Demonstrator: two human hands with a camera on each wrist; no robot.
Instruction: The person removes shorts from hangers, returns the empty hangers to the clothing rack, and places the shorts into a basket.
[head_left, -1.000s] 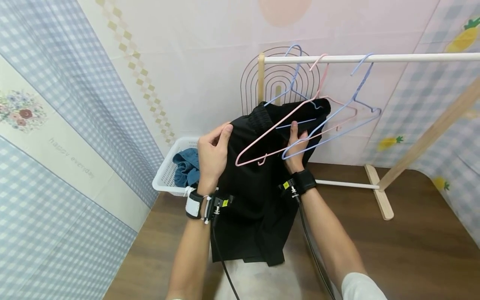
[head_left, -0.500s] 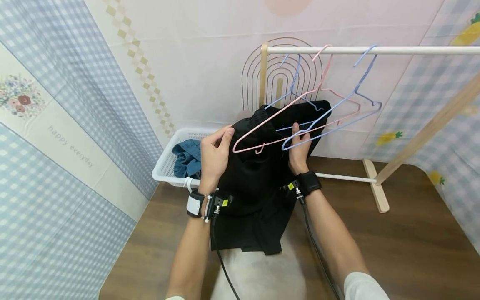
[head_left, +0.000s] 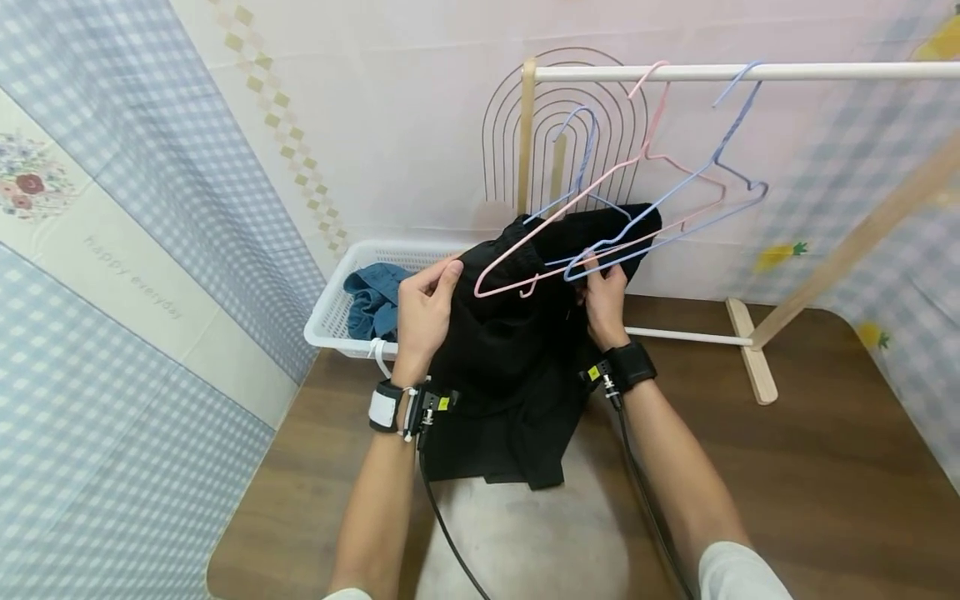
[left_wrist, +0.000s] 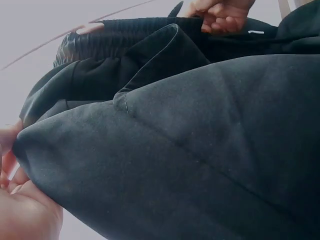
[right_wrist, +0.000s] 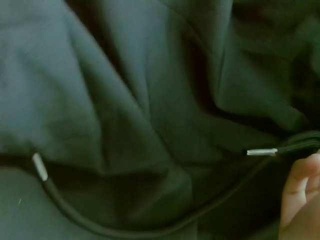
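A black garment (head_left: 517,350) with an elastic waistband hangs between both hands in front of a clothes rack. My left hand (head_left: 423,308) pinches its left edge, and the same hand (left_wrist: 20,205) shows at the left wrist view's lower corner. My right hand (head_left: 603,296) grips the waistband on the right. A blue hanger (head_left: 577,110) sticks up out of the garment, its hook below the rail. The garment's black drawstring (right_wrist: 260,151) with white tips lies across the cloth beside my right hand (right_wrist: 300,200).
A pink hanger (head_left: 555,223) and a lavender hanger (head_left: 731,121) hang on the white rail (head_left: 825,71) of a wooden rack (head_left: 527,133). A white basket (head_left: 330,321) holding blue denim (head_left: 371,300) stands at the left wall. A pale rug (head_left: 525,542) lies below.
The garment and blue hanger have dropped relative to the rail, so the hook now sits below it. My right hand has curled further over the waistband.
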